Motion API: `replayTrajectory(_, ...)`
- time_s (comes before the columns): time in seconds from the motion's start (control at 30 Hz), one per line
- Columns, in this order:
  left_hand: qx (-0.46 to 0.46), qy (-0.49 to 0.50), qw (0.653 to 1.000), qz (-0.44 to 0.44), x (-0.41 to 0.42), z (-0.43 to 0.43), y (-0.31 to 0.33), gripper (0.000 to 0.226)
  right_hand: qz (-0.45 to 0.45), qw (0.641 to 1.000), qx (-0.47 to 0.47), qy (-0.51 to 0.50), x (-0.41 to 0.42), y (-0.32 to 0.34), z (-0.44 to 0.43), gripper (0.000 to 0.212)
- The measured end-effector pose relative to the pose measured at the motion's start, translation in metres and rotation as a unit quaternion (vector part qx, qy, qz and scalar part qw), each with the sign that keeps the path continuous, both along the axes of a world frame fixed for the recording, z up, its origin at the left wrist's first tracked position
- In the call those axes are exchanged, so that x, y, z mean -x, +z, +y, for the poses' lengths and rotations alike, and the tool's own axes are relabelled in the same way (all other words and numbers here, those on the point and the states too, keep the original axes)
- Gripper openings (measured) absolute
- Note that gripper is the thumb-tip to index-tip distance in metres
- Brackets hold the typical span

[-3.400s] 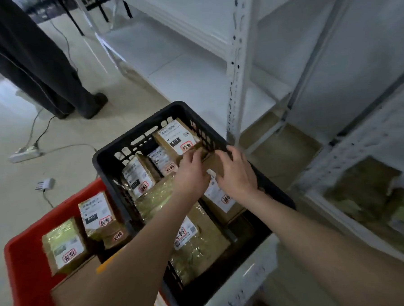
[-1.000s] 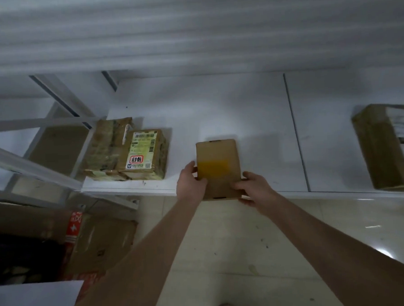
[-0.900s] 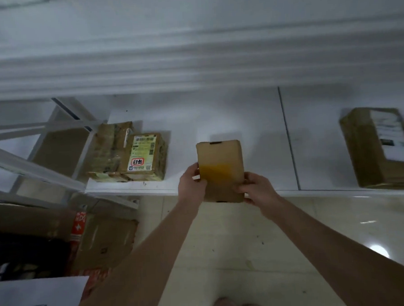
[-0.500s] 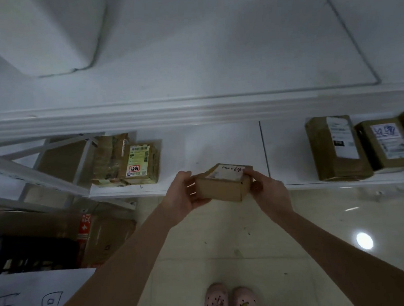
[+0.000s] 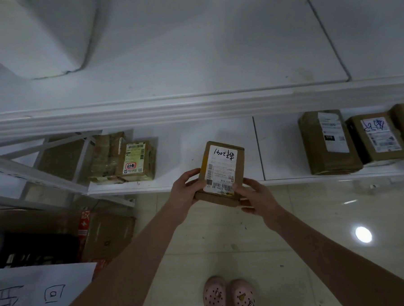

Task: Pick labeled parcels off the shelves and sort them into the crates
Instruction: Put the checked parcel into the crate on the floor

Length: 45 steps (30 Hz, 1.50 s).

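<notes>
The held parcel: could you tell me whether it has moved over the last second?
Yes. The parcel has lifted off the lower shelf, outward past its front edge, and flipped label side up.

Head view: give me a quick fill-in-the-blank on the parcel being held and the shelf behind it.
The left hand and right hand grip the held parcel, whose handwritten marks are ____ in colour.
The red-stamped parcel lies on the lower shelf to the held parcel's ____.
The shoes on the floor are ____.
Missing words: black; left; pink.
</notes>
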<state>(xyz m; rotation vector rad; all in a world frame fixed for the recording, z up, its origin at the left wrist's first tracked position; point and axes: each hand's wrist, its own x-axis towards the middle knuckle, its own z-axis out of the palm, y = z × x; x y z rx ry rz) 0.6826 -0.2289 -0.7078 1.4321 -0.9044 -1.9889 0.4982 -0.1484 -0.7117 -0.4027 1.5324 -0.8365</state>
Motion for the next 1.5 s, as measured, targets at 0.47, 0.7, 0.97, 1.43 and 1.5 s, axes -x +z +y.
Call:
replayTrajectory(0.47, 0.071, -0.064, 0.970, -0.224, 0.052, -0.035, -0.063, 0.048, 0.197, 0.978, 0.012, -0.065, 0.017, -0.074, -0.056, 0.043)
replayTrajectory(0.7, 0.096, -0.132, 0.953, -0.255, 0.105, -0.063, -0.137, 0.047, 0.282, 0.959, 0.014, -0.001, 0.054, -0.139, -0.085, 0.038)
replayTrajectory(0.97, 0.122, -0.185, 0.942, -0.254, 0.092, -0.066, -0.148, 0.055, 0.411, 0.910, -0.024, 0.051, 0.044, -0.156, -0.099, 0.046)
replayTrajectory(1.43, 0.246, -0.037, 0.786, -0.566, -0.150, -0.134, -0.118, 0.065, 0.232, 0.942, 0.102, 0.222, -0.194, -0.121, -0.175, 0.067)
replayTrajectory(1.5, 0.202, -0.067, 0.794, -0.569, -0.168, -0.141, -0.122, 0.062, 0.175, 0.953, 0.117, 0.219, -0.214, -0.116, -0.184, 0.060)
